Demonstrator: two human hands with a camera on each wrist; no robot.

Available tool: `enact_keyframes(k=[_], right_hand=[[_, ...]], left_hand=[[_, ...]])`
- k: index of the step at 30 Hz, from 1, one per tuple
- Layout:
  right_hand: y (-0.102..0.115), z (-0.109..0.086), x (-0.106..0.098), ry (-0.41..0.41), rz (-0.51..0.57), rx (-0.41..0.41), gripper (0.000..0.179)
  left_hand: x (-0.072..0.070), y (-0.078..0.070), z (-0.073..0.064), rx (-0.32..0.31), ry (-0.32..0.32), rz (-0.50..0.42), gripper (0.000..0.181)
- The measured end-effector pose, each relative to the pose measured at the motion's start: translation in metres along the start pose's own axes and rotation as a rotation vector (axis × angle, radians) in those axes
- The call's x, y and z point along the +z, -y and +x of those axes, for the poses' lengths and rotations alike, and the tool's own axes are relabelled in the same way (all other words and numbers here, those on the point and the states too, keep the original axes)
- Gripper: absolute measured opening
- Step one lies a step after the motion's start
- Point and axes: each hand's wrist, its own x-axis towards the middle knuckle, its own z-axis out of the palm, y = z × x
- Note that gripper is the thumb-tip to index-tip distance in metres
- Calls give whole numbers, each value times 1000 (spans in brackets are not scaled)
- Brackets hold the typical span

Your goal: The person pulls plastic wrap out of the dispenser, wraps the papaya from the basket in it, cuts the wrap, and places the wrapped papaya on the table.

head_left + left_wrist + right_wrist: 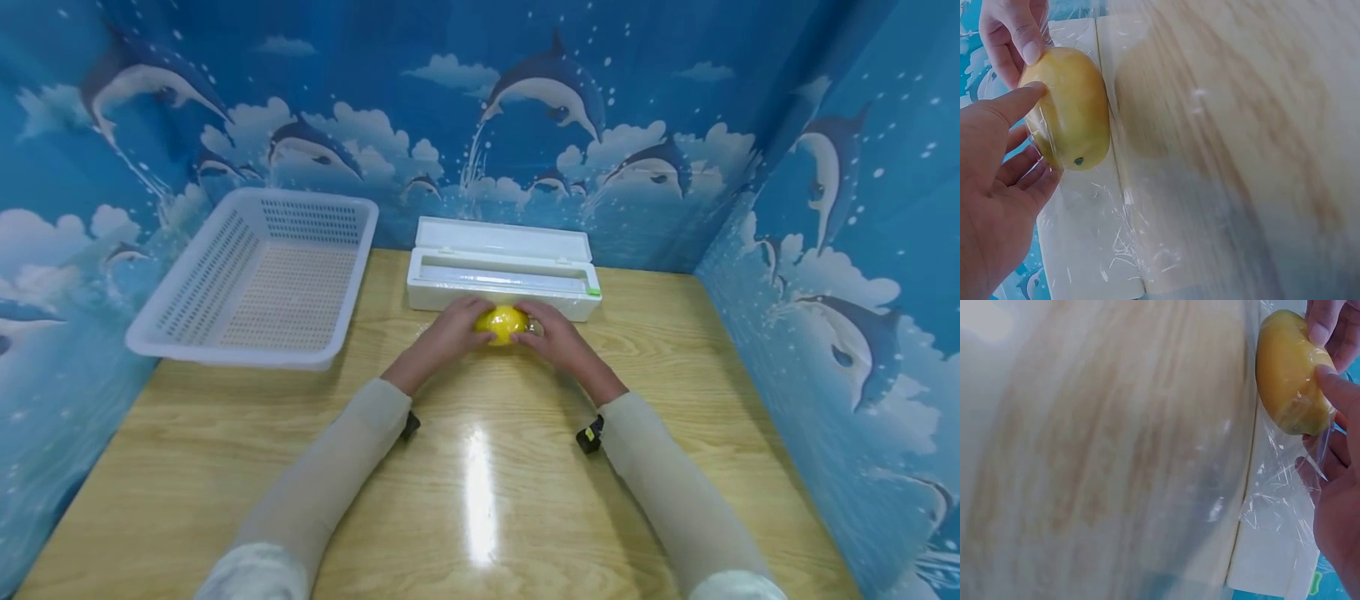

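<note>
Between my two hands is a yellow oval fruit (pixel 501 325), shaped like a mango, with a dark green stem spot in the left wrist view. My left hand (pixel 455 325) grips its left end, thumb on the near side. On the other end, my right hand (pixel 553 333) holds it the same way. Clear plastic wrap (pixel 1272 500) lies wrinkled over the fruit and stretches around it. Right behind the fruit stands a white cling film box (pixel 435 296), its lid (pixel 504 239) raised at the back. Some fingertips are hidden behind the fruit.
A white slotted plastic basket (pixel 300 197) stands at the back left of the wood-grain table (pixel 540 500). On the box's right end is a small green piece (pixel 593 292). A blue dolphin-print curtain (pixel 465 108) encloses the back and sides.
</note>
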Motion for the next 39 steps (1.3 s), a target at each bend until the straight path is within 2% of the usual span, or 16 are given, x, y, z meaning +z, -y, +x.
enact_keyframes(k=[6, 9, 16, 23, 31, 39], right_hand=[[-3, -1, 5, -79, -37, -55, 55], [-3, -1, 6, -99, -35, -51, 55], [-3, 0, 8, -113, -1, -9, 54], [-9, 1, 12, -128, 20, 2, 54], [-12, 2, 13, -121, 51, -15, 54], [-15, 4, 12, -181, 54, -93, 48]], left_hand=[[1, 1, 3, -6, 12, 57, 51], [1, 1, 4, -1, 16, 69, 51], [1, 3, 6, -14, 15, 20, 53], [1, 4, 7, 18, 2, 3, 56], [2, 7, 11, 34, -8, 50, 52], [-2, 9, 12, 37, -11, -4, 47]])
